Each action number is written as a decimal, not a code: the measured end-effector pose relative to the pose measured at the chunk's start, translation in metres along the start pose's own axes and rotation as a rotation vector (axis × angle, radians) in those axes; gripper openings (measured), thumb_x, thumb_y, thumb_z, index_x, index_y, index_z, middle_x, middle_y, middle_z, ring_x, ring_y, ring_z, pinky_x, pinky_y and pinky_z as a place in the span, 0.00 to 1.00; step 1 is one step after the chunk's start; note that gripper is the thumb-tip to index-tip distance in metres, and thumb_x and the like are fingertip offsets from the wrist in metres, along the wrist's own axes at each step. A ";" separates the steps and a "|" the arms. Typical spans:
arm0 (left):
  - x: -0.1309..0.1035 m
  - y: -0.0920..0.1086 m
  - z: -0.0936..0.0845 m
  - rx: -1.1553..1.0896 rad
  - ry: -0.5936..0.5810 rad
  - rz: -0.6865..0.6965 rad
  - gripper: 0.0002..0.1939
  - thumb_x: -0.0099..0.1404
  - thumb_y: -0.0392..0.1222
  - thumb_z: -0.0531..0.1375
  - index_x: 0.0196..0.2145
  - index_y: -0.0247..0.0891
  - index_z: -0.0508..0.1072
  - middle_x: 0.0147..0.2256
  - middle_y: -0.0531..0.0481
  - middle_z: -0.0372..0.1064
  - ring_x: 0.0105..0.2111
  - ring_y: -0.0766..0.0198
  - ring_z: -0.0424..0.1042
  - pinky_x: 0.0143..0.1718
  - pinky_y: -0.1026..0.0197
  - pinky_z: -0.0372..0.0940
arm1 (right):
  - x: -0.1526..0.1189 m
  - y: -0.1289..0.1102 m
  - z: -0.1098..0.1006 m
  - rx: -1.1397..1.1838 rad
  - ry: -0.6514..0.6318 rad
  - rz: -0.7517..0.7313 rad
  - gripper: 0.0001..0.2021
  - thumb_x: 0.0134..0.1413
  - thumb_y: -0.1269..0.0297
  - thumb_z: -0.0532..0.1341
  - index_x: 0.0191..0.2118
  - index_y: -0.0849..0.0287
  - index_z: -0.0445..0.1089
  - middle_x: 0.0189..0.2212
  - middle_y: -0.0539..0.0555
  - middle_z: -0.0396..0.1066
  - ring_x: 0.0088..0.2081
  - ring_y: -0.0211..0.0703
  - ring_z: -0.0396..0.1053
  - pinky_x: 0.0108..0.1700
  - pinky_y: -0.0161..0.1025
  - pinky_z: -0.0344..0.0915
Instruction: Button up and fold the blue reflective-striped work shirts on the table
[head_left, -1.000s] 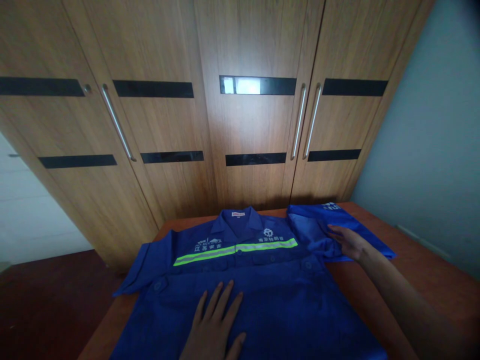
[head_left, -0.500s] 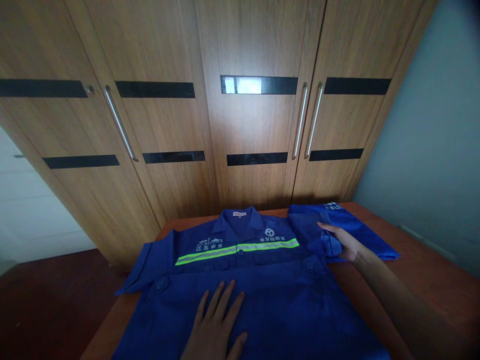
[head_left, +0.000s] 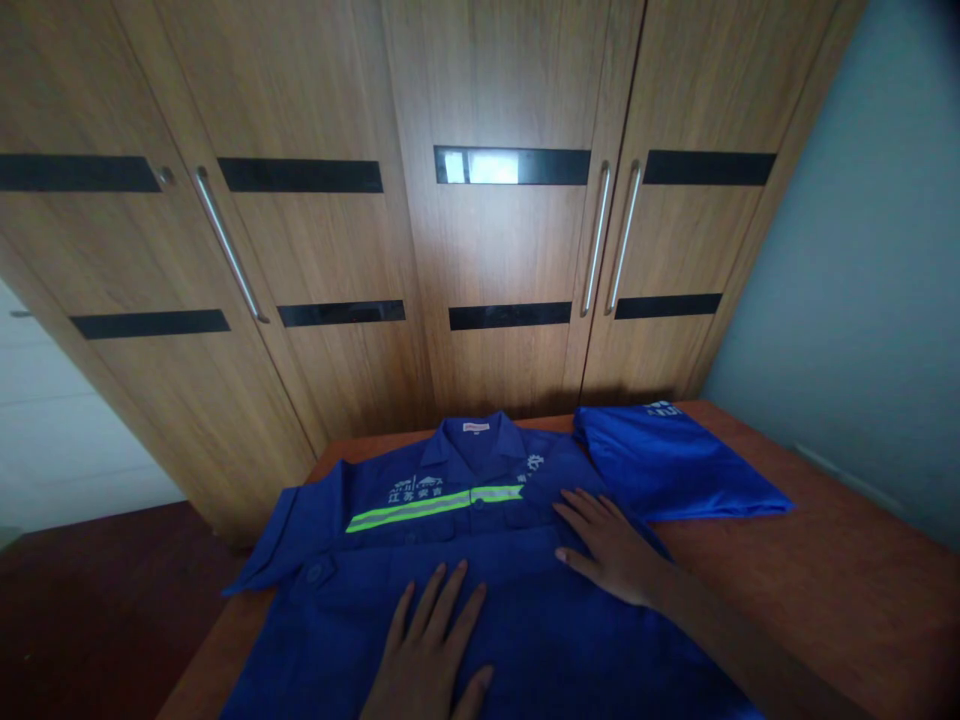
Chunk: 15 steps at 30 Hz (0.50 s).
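Observation:
A dark blue work jacket with short sleeves, white lettering and a yellow-green reflective stripe lies front up, collar away from me. Its lower part is turned up over the front. My left hand rests flat on that turned-up cloth with fingers spread. On the jacket's right side, my right hand lies palm down, fingers outstretched, over the sleeve, which is folded inward across the chest. That fold covers the right end of the stripe and part of the right emblem. The left sleeve sticks out sideways.
A folded bright blue cloth item with white print lies at the back right of the reddish-brown table. Behind the table stands a wooden wardrobe with metal handles. A pale wall rises on the right.
My right hand has brought the right sleeve inward over the jacket's chest, let go of it and flattened on it. The blue item behind is now uncovered. My left hand has stayed in place.

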<state>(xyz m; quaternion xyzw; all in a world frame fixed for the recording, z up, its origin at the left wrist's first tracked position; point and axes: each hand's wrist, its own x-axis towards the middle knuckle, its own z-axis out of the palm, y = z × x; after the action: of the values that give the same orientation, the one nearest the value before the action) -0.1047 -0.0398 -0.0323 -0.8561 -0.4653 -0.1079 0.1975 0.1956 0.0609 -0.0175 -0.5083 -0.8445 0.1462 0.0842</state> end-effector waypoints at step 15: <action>-0.006 -0.017 -0.015 -0.248 -0.113 -0.169 0.26 0.66 0.48 0.53 0.61 0.50 0.57 0.64 0.49 0.52 0.59 0.54 0.60 0.55 0.46 0.63 | 0.018 -0.009 0.023 -0.113 0.175 -0.056 0.30 0.61 0.44 0.45 0.64 0.53 0.54 0.65 0.57 0.50 0.65 0.53 0.45 0.64 0.57 0.40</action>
<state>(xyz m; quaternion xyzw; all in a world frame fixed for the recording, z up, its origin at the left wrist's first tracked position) -0.1224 -0.0426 -0.0170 -0.8365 -0.5290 -0.1325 0.0541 0.1733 0.0694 -0.0362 -0.4992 -0.8547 0.0510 0.1331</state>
